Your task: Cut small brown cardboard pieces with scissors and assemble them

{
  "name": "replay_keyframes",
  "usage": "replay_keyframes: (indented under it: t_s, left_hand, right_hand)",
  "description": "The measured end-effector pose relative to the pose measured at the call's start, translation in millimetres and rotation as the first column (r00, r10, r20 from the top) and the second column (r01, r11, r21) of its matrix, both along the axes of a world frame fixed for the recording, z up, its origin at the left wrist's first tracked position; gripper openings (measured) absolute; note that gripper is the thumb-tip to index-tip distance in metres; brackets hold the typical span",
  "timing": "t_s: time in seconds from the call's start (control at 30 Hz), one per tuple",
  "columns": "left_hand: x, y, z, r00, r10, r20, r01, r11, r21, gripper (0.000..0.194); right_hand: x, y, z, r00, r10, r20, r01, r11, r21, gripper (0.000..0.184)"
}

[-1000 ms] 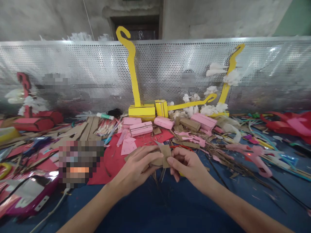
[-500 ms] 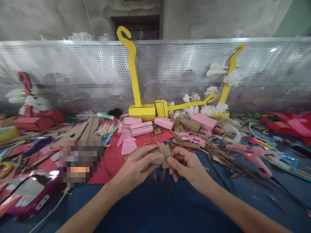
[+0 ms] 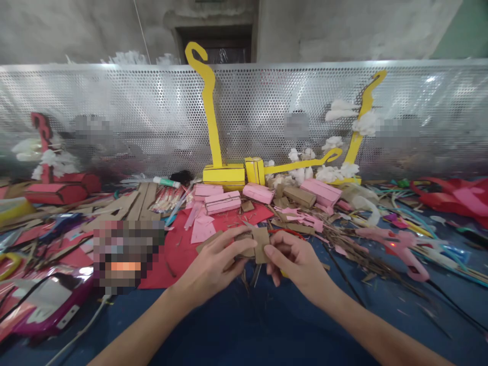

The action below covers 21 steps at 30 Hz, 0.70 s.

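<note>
Left hand [image 3: 219,254]: fingers closed about a brown cardboard piece [image 3: 261,245], held between the hands over the blue bench [image 3: 213,330]. Right hand [image 3: 295,256]: thumb and fingers pinching the piece's right edge. Just beyond: red sheet [image 3: 179,246], pink boxes [image 3: 223,203] near its far edge. To the right: pink glue gun [image 3: 400,246], beside brown scraps [image 3: 356,262].

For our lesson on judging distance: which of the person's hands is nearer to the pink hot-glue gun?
Right. The right hand, at the right edge of the cardboard piece, is left of the pink hot-glue gun; the left hand is farther left.
</note>
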State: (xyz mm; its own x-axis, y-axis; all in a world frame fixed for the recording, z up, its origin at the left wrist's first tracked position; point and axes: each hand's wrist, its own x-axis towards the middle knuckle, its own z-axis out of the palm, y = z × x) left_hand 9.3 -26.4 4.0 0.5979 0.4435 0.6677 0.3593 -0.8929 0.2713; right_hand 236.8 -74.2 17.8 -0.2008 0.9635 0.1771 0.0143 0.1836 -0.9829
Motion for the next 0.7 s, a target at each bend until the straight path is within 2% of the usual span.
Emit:
replay_keyframes:
  t_s: [0.17, 0.53, 0.63, 0.7]
  left_hand:
    - [-1.6, -1.6, 1.9, 0.998, 0.006, -0.056, -0.003, 0.998, 0.059, 0.036]
    - [-6.0, -0.7, 1.4, 0.991, 0.016, -0.134, 0.000, 0.993, 0.116, 0.041]
    - [-4.8, 0.2, 2.3, 0.992, 0.013, -0.124, 0.006, 0.989, 0.145, 0.039]
    - [-3.8, 1.8, 5.0, 0.998, 0.011, -0.065, -0.001, 0.988, 0.152, 0.036]
  right_hand:
    - [-0.5, -1.4, -1.0, 0.999, -0.033, 0.028, 0.033, 0.999, 0.017, 0.032]
    - [0.6, -2.3, -0.9, 0.998, -0.025, 0.060, 0.024, 1.000, 0.020, 0.035]
    - [1.7, -1.8, 1.8, 0.997, -0.021, 0.068, 0.019, 0.999, 0.029, 0.033]
    - [5.8, 0.6, 5.0, 0.998, -0.051, 0.047, 0.048, 0.997, 0.067, 0.032]
